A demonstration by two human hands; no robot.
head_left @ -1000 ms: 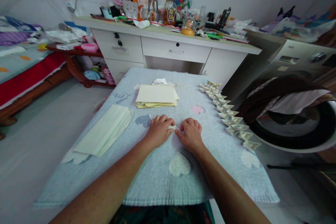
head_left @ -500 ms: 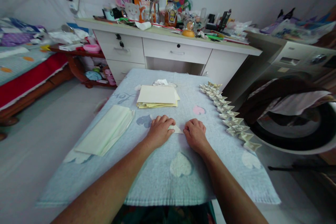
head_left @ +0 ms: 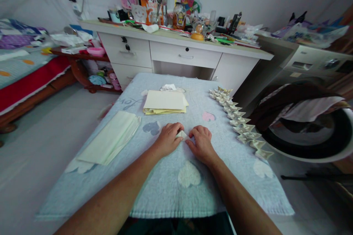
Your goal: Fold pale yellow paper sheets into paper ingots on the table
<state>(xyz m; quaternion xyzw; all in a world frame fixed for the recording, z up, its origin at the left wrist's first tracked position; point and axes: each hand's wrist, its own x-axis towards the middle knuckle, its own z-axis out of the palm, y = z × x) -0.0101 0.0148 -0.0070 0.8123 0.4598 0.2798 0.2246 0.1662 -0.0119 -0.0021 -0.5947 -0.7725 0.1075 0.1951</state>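
A small piece of folded white paper (head_left: 182,135) lies low over the cloth between my two hands. My left hand (head_left: 170,138) is closed on its left side, thumb in front and fingers curled behind. My right hand (head_left: 201,141) is at the paper's right corner, fingers curled and thumb tip against it; the exact contact there is small to see. Ahead sits a stack of cream and yellow paper sheets (head_left: 164,100). To the left lies a pile of long pale green sheets (head_left: 109,137). Along the right edge runs a row of several folded paper boats or ingots (head_left: 239,122).
A pale blue cloth with heart patterns (head_left: 176,198) covers the table. A crumpled white tissue (head_left: 168,87) lies behind the stack. Beyond stands a white desk (head_left: 186,53) crowded with jars and packets. A washing machine (head_left: 303,66) with its door open stands at the right.
My right hand has shifted slightly left, its thumb now stretched toward the paper. The paper shows a more peaked shape between my hands. My left hand remains on it.
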